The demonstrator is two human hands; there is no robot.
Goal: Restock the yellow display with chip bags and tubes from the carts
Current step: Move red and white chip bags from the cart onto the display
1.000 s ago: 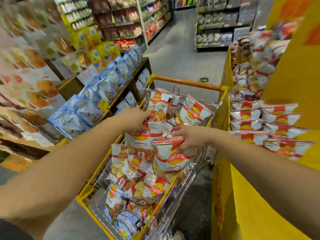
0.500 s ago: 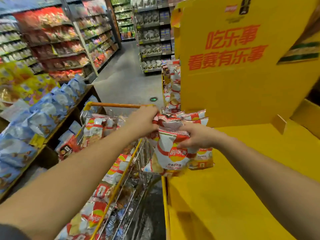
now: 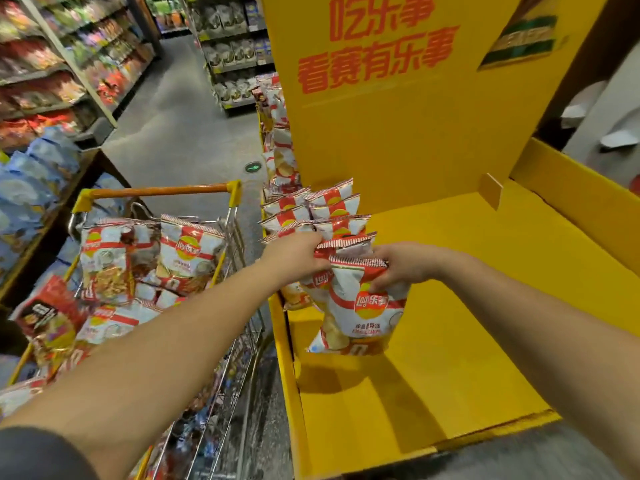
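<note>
A: Two hands hold chip bags over the yellow display [image 3: 450, 341]. The front chip bag [image 3: 363, 306] is white and red, of shiny crinkled foil, with a zigzag sealed top edge. The right hand [image 3: 398, 266] pinches it at this top edge, so it hangs with its long axis nearly vertical, top up, printed face toward the camera.

B: And the left hand [image 3: 298, 254]?

A: Its fingers curl round the tops of a few more bags [image 3: 343, 245] just behind the first one. These are bunched together, so I cannot count them.

B: Where is all this?

A: Above the left front part of the display's tray, which is smooth yellow cardboard with low walls and a tall back panel with red characters. A row of same bags [image 3: 322, 209] stands at the back left corner.

B: And around?

A: Left of the display is a wire cart [image 3: 159, 192] with an orange handle, full of similar bags. Behind it runs a grey floor [image 3: 180, 133] between store shelves [image 3: 52, 64] full of snacks.
</note>
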